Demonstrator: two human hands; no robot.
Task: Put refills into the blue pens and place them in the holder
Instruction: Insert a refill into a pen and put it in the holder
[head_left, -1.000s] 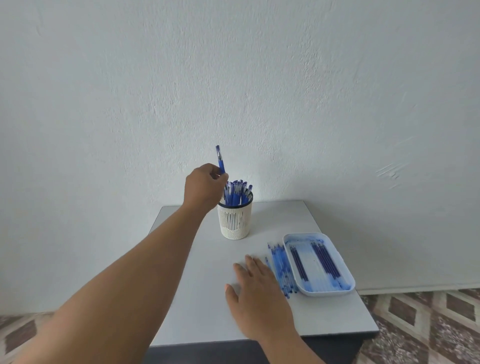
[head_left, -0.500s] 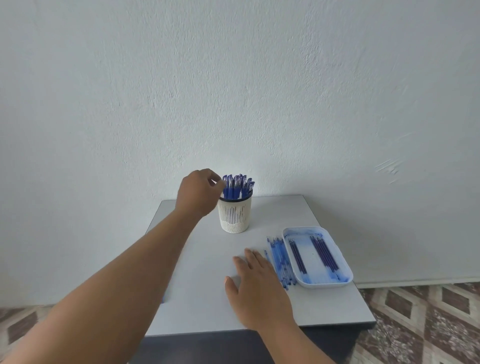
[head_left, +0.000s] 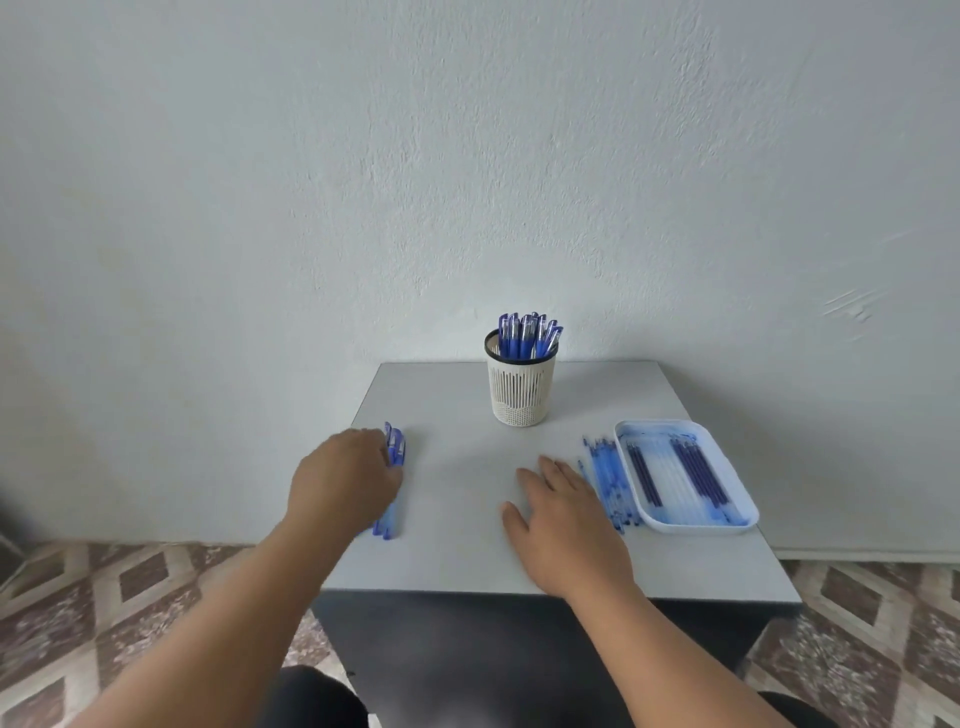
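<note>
A grey tabletop (head_left: 457, 519) stands against a pale wall (head_left: 467, 156). Near the back of it is a white holder (head_left: 521, 387) with lots of blue pens (head_left: 527, 336) standing up inside, their tops poking out over the rim. On the left side lies a small bunch of blue pens (head_left: 393, 467), side by side. The left hand (head_left: 345, 480) is on top of this bunch with its fingers bent down over the pens, but I cannot tell if it is gripping one. The right hand (head_left: 563, 512) lies flat on the tabletop with its fingers spread a little, holding nothing. Just beside its fingers is a row of clear pen tubes (head_left: 608, 480), touching the side of a white tray (head_left: 727, 525). Dark blue refills (head_left: 696, 470) lie in the tray. The floor (head_left: 104, 597) has a brown diamond pattern.
</note>
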